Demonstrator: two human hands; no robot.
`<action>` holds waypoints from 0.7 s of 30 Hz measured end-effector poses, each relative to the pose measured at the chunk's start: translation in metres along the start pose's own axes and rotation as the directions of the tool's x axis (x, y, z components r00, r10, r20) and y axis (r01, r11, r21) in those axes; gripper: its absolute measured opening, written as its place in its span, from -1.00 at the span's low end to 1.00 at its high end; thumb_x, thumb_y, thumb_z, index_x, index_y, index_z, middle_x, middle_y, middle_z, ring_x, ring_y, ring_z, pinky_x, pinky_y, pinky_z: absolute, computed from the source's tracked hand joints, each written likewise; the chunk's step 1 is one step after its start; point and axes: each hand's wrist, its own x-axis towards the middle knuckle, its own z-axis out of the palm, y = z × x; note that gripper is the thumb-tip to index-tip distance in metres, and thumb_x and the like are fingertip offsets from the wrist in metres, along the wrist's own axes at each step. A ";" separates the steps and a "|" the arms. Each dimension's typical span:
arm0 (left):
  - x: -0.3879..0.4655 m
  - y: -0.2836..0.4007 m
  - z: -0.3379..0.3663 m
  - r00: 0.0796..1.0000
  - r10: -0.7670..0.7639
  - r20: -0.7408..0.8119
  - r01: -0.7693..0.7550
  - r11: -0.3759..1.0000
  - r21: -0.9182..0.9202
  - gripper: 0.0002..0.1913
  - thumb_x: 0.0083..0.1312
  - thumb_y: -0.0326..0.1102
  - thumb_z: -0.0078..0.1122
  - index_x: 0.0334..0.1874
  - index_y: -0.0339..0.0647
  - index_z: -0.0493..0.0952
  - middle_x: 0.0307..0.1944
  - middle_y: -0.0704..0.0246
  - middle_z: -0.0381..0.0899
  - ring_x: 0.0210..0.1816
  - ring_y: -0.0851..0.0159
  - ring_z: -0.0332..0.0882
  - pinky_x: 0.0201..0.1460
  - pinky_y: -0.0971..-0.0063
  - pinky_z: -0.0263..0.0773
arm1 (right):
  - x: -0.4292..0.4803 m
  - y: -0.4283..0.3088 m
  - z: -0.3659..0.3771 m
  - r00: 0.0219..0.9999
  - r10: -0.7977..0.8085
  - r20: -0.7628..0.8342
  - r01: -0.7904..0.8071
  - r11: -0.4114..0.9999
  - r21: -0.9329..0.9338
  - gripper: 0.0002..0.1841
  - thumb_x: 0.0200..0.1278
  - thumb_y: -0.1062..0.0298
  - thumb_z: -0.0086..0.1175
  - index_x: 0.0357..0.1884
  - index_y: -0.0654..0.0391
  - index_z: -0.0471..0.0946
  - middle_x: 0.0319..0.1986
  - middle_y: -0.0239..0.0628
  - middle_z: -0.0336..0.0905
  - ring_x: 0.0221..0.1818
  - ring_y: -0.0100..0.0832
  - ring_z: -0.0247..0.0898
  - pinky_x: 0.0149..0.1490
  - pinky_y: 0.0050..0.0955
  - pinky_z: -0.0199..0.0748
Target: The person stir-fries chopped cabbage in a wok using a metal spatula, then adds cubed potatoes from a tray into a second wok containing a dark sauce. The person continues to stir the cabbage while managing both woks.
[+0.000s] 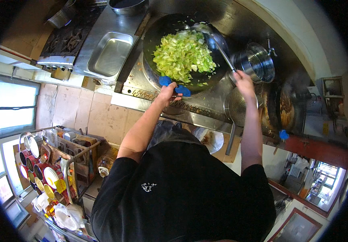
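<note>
A large dark wok (219, 80) holds a heap of chopped cabbage (183, 54), pale green and yellowish. My left hand (169, 92) grips the wok's near rim through a blue cloth (183, 90). In my right hand (243, 80) is the end of a long metal handle of a wok ladle or spatula (222, 53). The tool reaches to the far right side of the cabbage, where its head is blurred, so its exact shape cannot be told.
Left of the wok lies a rectangular steel pan (110, 57), with a gas stove (66, 42) beyond. To the right stand nested metal bowls (266, 65), a perforated strainer (237, 101) and stacked dark woks (286, 106). A trolley of cans and containers (74, 163) is at lower left.
</note>
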 end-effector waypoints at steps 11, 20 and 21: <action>0.002 0.003 -0.007 0.999 -0.008 0.031 0.008 1.000 0.006 -0.69 0.44 -0.22 0.08 0.02 -0.35 0.44 -0.09 0.10 0.62 -0.22 0.10 0.72 -0.27 0.21 0.73 | -0.089 -0.015 0.019 0.780 0.203 0.592 -0.481 0.800 0.358 -0.70 0.58 0.05 0.02 0.11 0.03 0.48 -0.61 -0.51 0.33 -0.75 -0.70 0.05 -0.70 -0.62 -0.06; -0.006 0.010 -0.004 0.995 -0.069 0.067 0.073 0.995 -0.069 -0.66 0.40 -0.21 0.15 0.06 -0.32 0.43 -0.06 0.12 0.61 -0.18 0.11 0.73 -0.23 0.25 0.76 | -0.107 0.028 -0.022 0.897 0.070 0.437 -0.008 0.990 -0.143 -0.56 0.55 -0.01 0.00 0.26 0.06 0.51 -0.44 -0.18 0.59 -0.52 -0.29 0.48 -0.43 -0.32 0.41; -0.005 0.011 -0.005 0.995 -0.074 0.073 0.079 0.995 -0.061 -0.66 0.40 -0.20 0.15 0.05 -0.32 0.43 -0.06 0.12 0.61 -0.18 0.12 0.72 -0.23 0.26 0.76 | -0.098 0.038 0.005 0.931 -0.088 0.354 0.175 0.959 -0.221 -0.55 0.54 -0.02 0.00 0.25 0.07 0.52 -0.38 -0.10 0.65 -0.44 -0.16 0.58 -0.35 -0.23 0.51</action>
